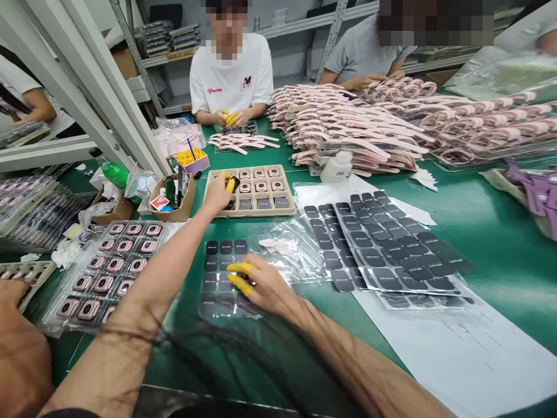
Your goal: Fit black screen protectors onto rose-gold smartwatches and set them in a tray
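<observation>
My left hand [221,190], with yellow finger covers, reaches over the left side of a beige compartment tray [250,213]. Its fingers pinch a small dark square piece [235,184]. Watch-like square cases [261,186] sit in the tray's middle and back rows; dark squares [264,204] cover those in the front row. My right hand [257,281], also in yellow finger covers, hovers at the right part of a clear sheet of black square stickers [211,264]. Its thumb and fingertip are apart, and nothing shows between them.
Clear trays of pink cases [114,265] lie at the left. Sticker sheets [374,255] overlap on white paper [461,348] at the right. Pink straps [339,125] are piled behind a white bottle [337,167]. Cardboard boxes [185,197] stand left of the tray. People sit opposite.
</observation>
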A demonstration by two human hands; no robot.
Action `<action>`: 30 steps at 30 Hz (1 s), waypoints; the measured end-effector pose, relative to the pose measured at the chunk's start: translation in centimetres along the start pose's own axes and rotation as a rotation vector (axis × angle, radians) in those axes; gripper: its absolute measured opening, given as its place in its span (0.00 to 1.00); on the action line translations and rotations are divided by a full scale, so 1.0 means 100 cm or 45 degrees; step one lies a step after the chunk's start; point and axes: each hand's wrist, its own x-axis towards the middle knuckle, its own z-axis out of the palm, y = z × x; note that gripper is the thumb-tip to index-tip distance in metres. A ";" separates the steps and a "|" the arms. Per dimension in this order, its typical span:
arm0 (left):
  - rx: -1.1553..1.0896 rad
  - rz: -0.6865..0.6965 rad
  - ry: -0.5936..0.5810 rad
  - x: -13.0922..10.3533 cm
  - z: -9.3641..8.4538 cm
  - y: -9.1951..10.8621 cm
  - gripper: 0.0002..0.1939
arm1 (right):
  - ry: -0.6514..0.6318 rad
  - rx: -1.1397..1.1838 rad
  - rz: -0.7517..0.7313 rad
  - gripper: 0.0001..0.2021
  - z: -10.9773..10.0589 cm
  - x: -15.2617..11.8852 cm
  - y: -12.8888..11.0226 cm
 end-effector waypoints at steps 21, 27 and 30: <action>-1.349 -0.446 -0.622 -0.206 0.001 -0.044 0.33 | -0.301 0.795 0.234 0.14 -0.049 0.010 0.003; -1.218 -0.485 -0.306 -0.193 0.000 -0.046 0.33 | -0.328 -0.209 0.558 0.12 -0.071 0.009 0.044; -1.160 -0.480 -0.382 -0.192 0.001 -0.050 0.37 | -0.115 -0.487 0.444 0.13 -0.062 0.009 0.059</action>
